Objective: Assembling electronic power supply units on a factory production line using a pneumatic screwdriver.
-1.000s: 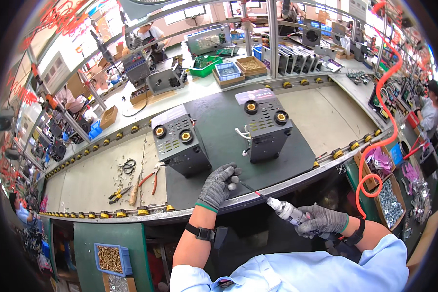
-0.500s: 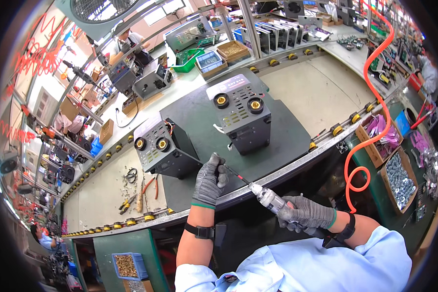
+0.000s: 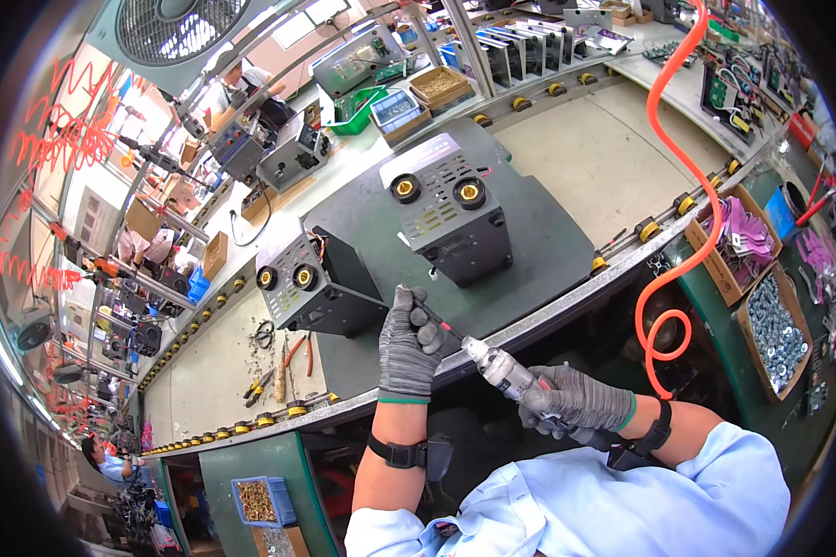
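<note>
Nearest the person, right hand [image 3: 576, 406] in a grey glove, fingers wrapped tight around the grip of a pneumatic screwdriver [image 3: 506, 369]. Tool lies tilted, bit pointing up-left over the surface edge [image 3: 548, 306]. Left hand [image 3: 409, 345], also gloved, sits just ahead of it with fingers curled and pinching the long bit shaft [image 3: 427, 316] near its tip, steadying it. Bit tip is at the lower right corner of the left metal box [image 3: 311, 288]; can't tell if it actually touches.

That box has two brass-ringed sockets on its face and sits on a dark green mat [image 3: 529, 251]. Second, similar box [image 3: 450, 213] stands just beyond on the same mat, near but apart from the first.

Left of the mat: pliers [image 3: 288, 357] and small hand tools on the bare surface. Right: orange coiled air hose [image 3: 683, 251] hanging down past bins of screws [image 3: 776, 325].

Farther back: trays of parts, more units, another person at the next bench.
</note>
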`<state>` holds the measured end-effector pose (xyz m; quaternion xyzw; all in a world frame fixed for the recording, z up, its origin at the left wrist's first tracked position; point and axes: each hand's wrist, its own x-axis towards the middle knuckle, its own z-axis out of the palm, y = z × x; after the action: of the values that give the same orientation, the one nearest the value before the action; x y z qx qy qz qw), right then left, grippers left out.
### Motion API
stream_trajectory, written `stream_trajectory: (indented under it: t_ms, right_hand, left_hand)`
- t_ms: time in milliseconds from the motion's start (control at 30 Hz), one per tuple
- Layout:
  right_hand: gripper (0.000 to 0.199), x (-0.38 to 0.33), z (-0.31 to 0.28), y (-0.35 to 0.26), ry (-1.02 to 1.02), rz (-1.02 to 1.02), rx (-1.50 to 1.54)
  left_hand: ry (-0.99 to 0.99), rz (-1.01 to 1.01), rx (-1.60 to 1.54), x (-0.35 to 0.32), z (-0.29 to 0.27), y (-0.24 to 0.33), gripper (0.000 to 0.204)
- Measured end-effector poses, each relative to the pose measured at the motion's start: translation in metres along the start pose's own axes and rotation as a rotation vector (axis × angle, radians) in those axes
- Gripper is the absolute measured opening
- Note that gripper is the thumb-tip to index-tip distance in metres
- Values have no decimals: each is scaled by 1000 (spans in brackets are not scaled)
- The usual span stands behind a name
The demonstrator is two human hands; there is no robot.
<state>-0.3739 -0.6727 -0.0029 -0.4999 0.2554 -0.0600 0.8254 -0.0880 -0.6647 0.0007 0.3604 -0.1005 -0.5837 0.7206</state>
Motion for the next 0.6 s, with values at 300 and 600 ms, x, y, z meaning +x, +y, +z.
stream_trajectory:
  t_ms: [300, 600]
  right_hand:
    - [57, -9, -2, -4, 54, -47, -142]
    - [51, -22, 27, -12, 130, -154, 37]
  left_hand:
    - [135, 314, 662, -15, 39, 5, 35]
    - [22, 472, 771, 14, 57, 37, 48]
